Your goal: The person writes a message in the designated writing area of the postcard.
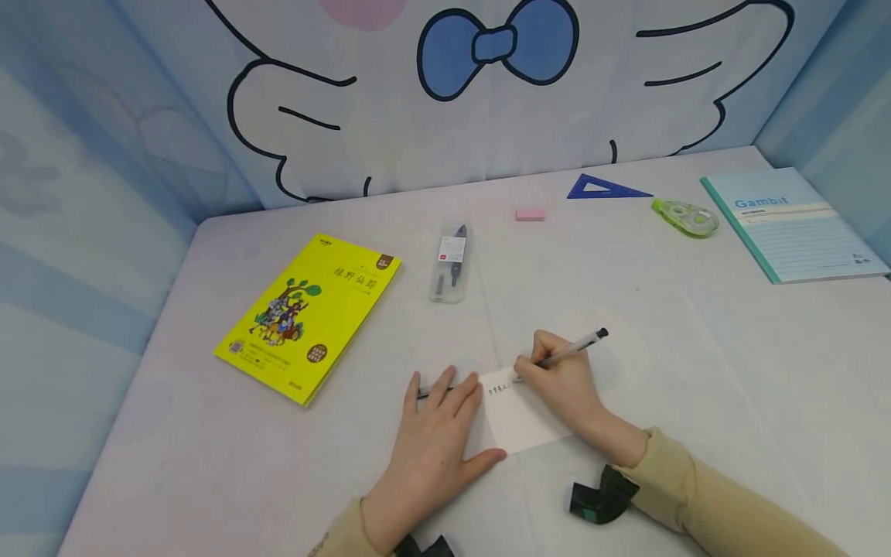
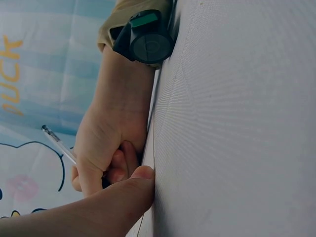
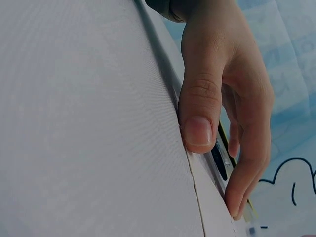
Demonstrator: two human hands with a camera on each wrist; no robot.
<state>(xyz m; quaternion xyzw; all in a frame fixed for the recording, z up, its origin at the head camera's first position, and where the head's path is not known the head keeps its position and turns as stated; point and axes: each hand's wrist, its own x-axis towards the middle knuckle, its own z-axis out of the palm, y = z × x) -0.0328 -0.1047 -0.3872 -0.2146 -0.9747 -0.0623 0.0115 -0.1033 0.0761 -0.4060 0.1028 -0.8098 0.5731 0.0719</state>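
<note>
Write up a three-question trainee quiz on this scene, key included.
1. Which hand holds the pen over the paper?
2. True or false: in the head view, the pink eraser lies left of the blue set square.
3. Which lies nearest the Gambit notebook?
A) yellow book
B) green correction tape
C) clear case

Key: 1. The right hand. 2. True. 3. B.
</note>
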